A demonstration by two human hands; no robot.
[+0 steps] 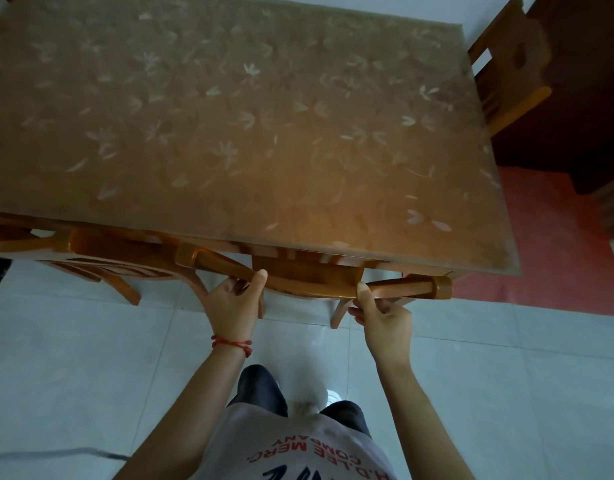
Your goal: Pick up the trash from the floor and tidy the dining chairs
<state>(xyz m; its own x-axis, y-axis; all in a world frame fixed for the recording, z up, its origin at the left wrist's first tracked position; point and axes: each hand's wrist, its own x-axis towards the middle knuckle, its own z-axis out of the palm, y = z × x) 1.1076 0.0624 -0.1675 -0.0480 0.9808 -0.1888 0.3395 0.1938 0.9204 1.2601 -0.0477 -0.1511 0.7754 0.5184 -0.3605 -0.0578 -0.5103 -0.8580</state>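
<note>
Pale floor tiles run under the table, where left hand and right hand grip the chair beside another chair; shirt seemingly reads "MERC. COMPANY"

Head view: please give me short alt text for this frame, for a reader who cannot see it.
Both hands grip the curved top rail of a wooden dining chair tucked against the table: left hand near the rail's left end, right hand near its right. A second chair sits to the left, another at the table's far right end.

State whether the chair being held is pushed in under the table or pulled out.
Pushed in: the chair backrest meets the table edge, its seat hidden beneath.
</note>
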